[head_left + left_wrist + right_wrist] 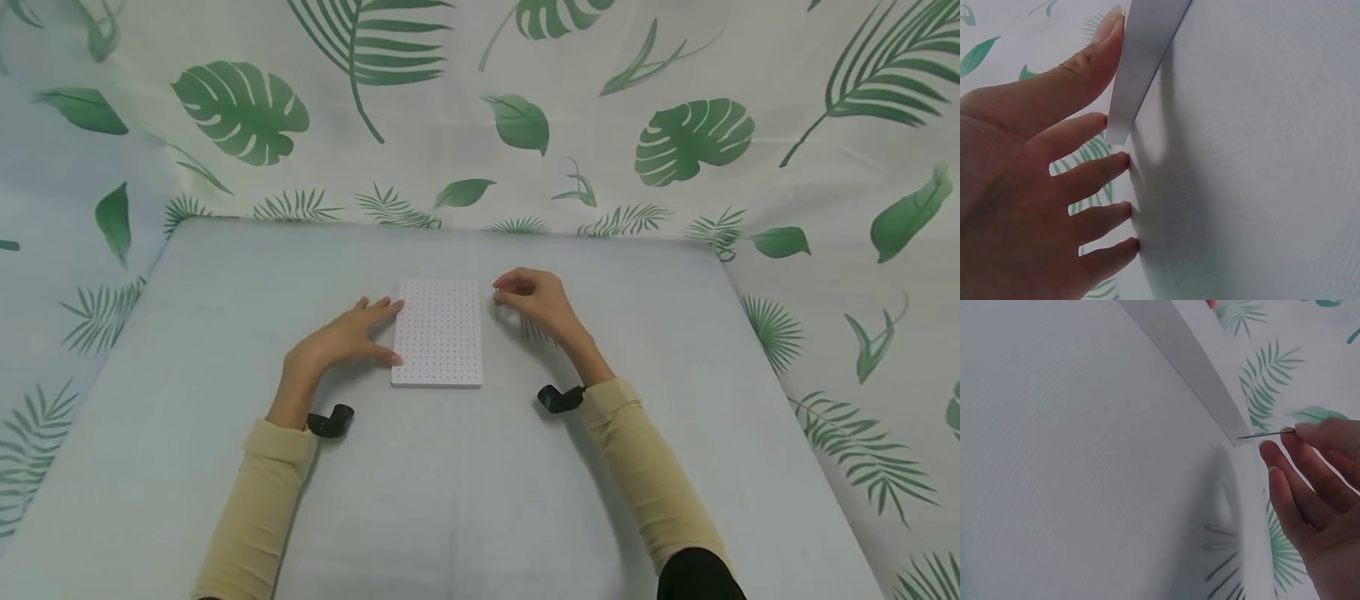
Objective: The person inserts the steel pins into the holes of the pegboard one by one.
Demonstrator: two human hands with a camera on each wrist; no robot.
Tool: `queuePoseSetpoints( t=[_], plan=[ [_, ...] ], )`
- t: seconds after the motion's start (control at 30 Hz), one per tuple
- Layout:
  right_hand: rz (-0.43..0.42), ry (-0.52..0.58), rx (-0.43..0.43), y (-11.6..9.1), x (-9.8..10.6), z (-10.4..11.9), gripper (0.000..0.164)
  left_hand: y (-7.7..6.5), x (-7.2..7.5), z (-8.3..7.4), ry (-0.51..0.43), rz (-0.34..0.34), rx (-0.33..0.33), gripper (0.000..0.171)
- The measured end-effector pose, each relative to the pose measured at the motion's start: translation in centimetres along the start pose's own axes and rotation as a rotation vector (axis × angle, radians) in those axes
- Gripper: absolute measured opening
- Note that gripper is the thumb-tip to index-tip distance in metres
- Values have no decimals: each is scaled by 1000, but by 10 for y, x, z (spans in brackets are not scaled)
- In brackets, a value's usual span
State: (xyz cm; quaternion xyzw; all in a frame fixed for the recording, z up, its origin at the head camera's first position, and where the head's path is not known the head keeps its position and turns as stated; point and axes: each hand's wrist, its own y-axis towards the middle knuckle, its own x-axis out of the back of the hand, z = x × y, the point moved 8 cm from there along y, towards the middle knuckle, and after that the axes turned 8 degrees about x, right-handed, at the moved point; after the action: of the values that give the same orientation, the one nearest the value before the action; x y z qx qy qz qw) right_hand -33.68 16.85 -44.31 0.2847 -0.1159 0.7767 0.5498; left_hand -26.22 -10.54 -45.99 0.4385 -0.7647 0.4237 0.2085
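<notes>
A white pegboard (438, 333) dotted with small holes lies flat in the middle of the grey table (225, 350). My left hand (352, 337) lies beside it with straight fingers. In the left wrist view its thumb (1085, 69) and forefinger touch the pegboard's left edge (1141, 56). My right hand (528, 296) hovers by the board's far right corner with curled fingers. In the right wrist view these fingers (1310, 434) pinch a thin metal pin (1263, 434), whose tip points at the corner of the pegboard (1185, 356).
A leaf-print cloth (480, 125) hangs behind the table and drapes down both sides. Black wrist straps (330, 421) (558, 398) sit at the cuffs of the beige sleeves. Bare table surface stretches in front of the board.
</notes>
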Motion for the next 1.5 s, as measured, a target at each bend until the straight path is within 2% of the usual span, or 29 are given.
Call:
queuePoseSetpoints(
  t=[0.33,0.77,1.17,1.5],
  plan=[
    [-1,111,12,8,-10,11,19,1,2,1,6,-6,-6,95],
    [-19,147,41,20,-21,16,18,2,1,0,-8,-3,-18,96],
    [-43,204,29,31,-34,18,16,2,2,0,0,-11,-30,96],
    [-65,211,10,36,-41,22,15,4,2,2,11,-22,-35,95]
  ],
)
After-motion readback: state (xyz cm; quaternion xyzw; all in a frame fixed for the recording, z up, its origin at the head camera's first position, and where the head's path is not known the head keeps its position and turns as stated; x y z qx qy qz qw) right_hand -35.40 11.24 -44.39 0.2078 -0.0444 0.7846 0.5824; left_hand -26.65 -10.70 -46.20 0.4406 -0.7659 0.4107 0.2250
